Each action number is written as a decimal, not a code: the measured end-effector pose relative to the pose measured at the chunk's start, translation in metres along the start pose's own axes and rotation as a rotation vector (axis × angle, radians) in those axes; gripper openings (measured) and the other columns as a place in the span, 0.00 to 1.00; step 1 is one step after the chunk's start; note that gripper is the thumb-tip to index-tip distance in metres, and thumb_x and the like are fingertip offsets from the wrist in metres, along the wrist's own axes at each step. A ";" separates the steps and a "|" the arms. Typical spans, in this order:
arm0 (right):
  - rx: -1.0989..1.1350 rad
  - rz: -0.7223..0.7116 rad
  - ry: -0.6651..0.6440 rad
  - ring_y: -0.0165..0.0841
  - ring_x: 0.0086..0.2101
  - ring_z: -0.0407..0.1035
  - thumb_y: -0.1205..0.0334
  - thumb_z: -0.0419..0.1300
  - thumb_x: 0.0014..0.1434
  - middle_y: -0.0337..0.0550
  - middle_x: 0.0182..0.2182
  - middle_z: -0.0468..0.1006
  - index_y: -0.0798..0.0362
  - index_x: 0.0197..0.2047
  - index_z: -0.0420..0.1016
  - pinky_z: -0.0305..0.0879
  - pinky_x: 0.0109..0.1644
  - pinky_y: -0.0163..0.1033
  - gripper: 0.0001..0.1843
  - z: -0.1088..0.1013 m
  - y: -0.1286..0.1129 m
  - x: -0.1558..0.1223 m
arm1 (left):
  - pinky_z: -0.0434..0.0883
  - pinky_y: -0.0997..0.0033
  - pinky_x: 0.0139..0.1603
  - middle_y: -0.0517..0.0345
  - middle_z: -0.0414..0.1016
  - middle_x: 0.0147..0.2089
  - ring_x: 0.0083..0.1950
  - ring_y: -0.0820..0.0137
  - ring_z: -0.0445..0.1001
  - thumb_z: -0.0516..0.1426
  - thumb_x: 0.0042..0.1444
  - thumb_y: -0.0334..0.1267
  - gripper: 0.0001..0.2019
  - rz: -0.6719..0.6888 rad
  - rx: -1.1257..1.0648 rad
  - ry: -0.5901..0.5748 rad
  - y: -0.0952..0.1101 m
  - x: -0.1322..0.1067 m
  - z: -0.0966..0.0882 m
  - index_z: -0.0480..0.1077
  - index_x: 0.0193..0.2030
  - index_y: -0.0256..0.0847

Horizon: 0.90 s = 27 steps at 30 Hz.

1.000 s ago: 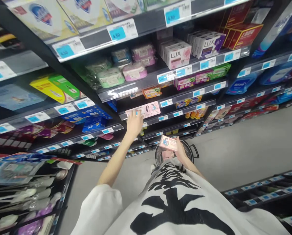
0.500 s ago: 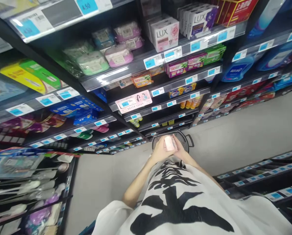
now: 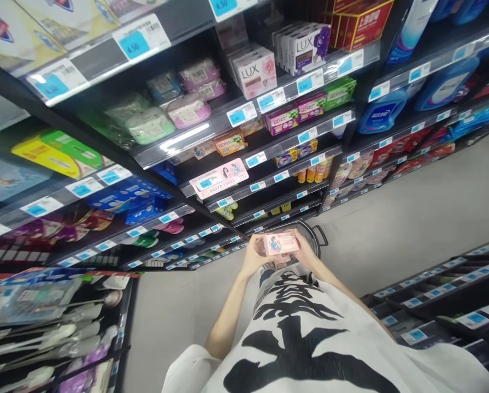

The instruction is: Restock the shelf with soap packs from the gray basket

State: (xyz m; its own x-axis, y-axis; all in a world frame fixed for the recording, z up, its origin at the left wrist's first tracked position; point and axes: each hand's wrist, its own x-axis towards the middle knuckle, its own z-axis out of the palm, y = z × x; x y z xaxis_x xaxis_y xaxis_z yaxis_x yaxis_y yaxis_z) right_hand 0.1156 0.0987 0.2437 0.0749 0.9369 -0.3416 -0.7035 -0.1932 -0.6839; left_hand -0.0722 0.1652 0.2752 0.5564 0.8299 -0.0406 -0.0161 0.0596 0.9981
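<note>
A pink pack of soap (image 3: pixel 282 244) with a printed picture and lettering is held level in front of my shirt, its broad printed face turned up toward me. My left hand (image 3: pixel 254 254) grips its left end and my right hand (image 3: pixel 305 250) its right end, fingers closed on the edges. Beneath the hands, near the floor, stands a dark shopping basket (image 3: pixel 312 236) with a black handle sticking out to the right. The pack and both hands hide much of the basket, and its contents are hard to make out.
Shelves ahead carry white LUX soap boxes (image 3: pixel 255 73), wrapped green soap packs (image 3: pixel 152 125), purple soap packs (image 3: pixel 282 120) and blue bottles (image 3: pixel 382 113). A rack of brushes (image 3: pixel 56 327) stands at the lower left. Another low shelf (image 3: pixel 445 295) runs along the right. Grey floor (image 3: pixel 408 218) lies between.
The soap pack has turned from end-on to showing its wide printed face. My hands have moved apart to its two ends. The view has shifted slightly to the right.
</note>
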 end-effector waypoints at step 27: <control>-0.518 -0.196 -0.317 0.46 0.45 0.79 0.44 0.71 0.55 0.52 0.46 0.84 0.52 0.48 0.82 0.76 0.48 0.46 0.24 0.014 0.003 0.000 | 0.72 0.68 0.42 0.56 0.79 0.44 0.41 0.63 0.77 0.69 0.47 0.46 0.32 -0.225 0.621 -0.542 0.020 -0.008 -0.014 0.70 0.59 0.39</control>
State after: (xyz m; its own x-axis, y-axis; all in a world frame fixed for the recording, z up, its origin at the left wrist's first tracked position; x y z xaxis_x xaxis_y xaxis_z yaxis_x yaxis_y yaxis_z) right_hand 0.1036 0.1023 0.2500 -0.1012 0.9945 -0.0259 -0.2587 -0.0515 -0.9646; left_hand -0.0889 0.1674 0.2950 0.8150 0.4451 -0.3709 0.5125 -0.2551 0.8199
